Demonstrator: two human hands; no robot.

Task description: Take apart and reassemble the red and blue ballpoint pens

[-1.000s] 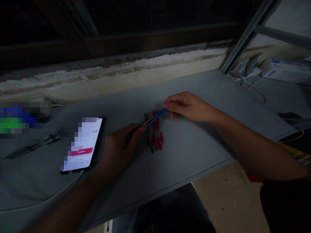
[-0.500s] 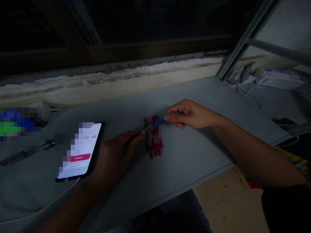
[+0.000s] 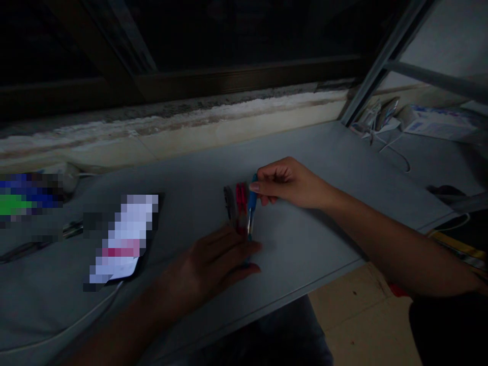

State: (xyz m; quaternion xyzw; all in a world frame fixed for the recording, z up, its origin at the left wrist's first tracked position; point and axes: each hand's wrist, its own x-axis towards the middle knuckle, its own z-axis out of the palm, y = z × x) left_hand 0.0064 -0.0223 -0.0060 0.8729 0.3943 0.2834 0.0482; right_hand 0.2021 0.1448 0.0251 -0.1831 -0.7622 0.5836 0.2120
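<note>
My right hand (image 3: 290, 183) pinches the top of a blue pen (image 3: 250, 208), which points down towards the near edge of the grey table (image 3: 335, 152). Just left of the pen lie red pens (image 3: 240, 201) and a dark pen (image 3: 227, 199), side by side on the table. My left hand (image 3: 213, 264) rests flat on the table in front of these pens, fingers stretched out, its fingertips near the blue pen's lower end. Nothing is in the left hand.
A phone (image 3: 122, 239) with a lit screen lies left of my left hand. Dark pens (image 3: 38, 239) lie at the far left. Cables and packets (image 3: 381, 119) sit at the back right by a metal post. The table's front edge runs close below my left hand.
My left hand let go of the blue pen's end and moved down to lie flat. My right hand swung the pen from crosswise over the other pens to alongside them.
</note>
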